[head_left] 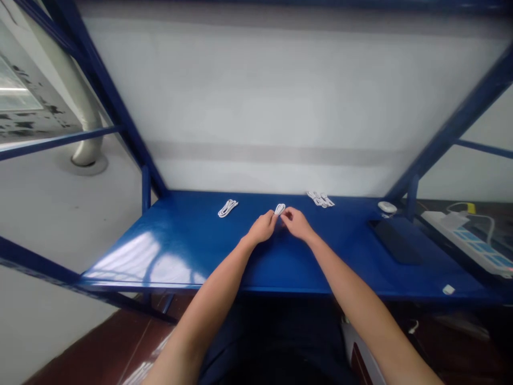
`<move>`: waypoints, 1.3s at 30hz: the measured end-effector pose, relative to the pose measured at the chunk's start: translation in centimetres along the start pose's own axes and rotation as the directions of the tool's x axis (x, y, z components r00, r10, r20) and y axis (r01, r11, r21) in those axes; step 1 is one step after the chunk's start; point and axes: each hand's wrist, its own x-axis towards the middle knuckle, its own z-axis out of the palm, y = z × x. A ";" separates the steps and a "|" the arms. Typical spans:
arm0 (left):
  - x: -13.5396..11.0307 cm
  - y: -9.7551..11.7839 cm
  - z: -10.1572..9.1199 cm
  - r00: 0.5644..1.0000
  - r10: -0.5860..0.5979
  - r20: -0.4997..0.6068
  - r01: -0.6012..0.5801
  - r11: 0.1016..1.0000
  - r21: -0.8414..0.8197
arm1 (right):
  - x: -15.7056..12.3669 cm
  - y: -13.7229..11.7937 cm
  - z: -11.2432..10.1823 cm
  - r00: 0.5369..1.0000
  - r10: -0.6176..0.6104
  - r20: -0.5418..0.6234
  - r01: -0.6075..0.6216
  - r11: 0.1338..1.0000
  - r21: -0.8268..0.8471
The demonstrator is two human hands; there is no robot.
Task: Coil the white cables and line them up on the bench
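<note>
A small coiled white cable is pinched in my left hand, above the middle of the blue table. My right hand is right beside the coil, thumb and fingertips pressed together at its right side. What those fingertips hold is too small to make out. To the left, another coiled white cable lies on the tabletop. Several bundled white cables lie in a row near the back edge, to the right of my hands.
A black phone lies on the right, with a white rounded object behind it. A small white piece sits near the front right edge. Beyond the table's right end is a white power strip. Blue frame posts and a white panel enclose the back.
</note>
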 end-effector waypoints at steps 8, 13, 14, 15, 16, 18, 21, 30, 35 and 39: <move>0.3 1.8 0.9 0.910 -0.361 0.204 0.390 0.576 -0.719 | -0.7 -0.8 1.1 0.877 -0.475 -0.074 0.364 0.758 -0.541; 0.3 2.0 0.8 0.914 -0.374 0.154 0.354 0.555 -0.753 | -0.8 -0.8 1.6 0.865 -0.489 -0.114 0.349 0.750 -0.562; 0.3 2.0 0.9 0.919 -0.365 0.147 0.345 0.569 -0.746 | -0.8 -0.7 1.6 0.866 -0.484 -0.129 0.343 0.760 -0.552; 0.2 2.1 1.0 0.925 -0.353 0.141 0.336 0.586 -0.737 | -0.9 -0.7 1.6 0.866 -0.477 -0.147 0.334 0.773 -0.539; 0.2 2.1 1.1 0.930 -0.343 0.132 0.327 0.606 -0.725 | -0.9 -0.6 1.6 0.868 -0.468 -0.167 0.325 0.789 -0.522; 0.2 2.0 1.3 0.939 -0.330 0.102 0.305 0.654 -0.692 | -0.9 -0.7 1.6 0.875 -0.438 -0.208 0.300 0.827 -0.476; 0.2 1.6 1.6 0.951 -0.307 0.030 0.263 0.756 -0.600 | -0.9 -0.9 1.7 0.902 -0.330 -0.277 0.224 0.908 -0.353; -0.1 0.5 1.4 0.968 -0.053 -0.244 0.038 0.997 -0.065 | 0.0 -0.7 2.3 0.947 0.298 -0.123 -0.228 0.889 0.398; -0.1 0.6 1.4 0.973 -0.011 -0.231 -0.008 0.996 -0.084 | -0.1 -0.9 2.0 0.963 0.213 -0.167 -0.154 0.938 0.309; 0.3 0.7 1.5 0.991 -0.080 -0.111 0.041 0.948 -0.316 | -0.6 -1.1 1.3 0.937 -0.179 -0.300 0.140 0.979 -0.145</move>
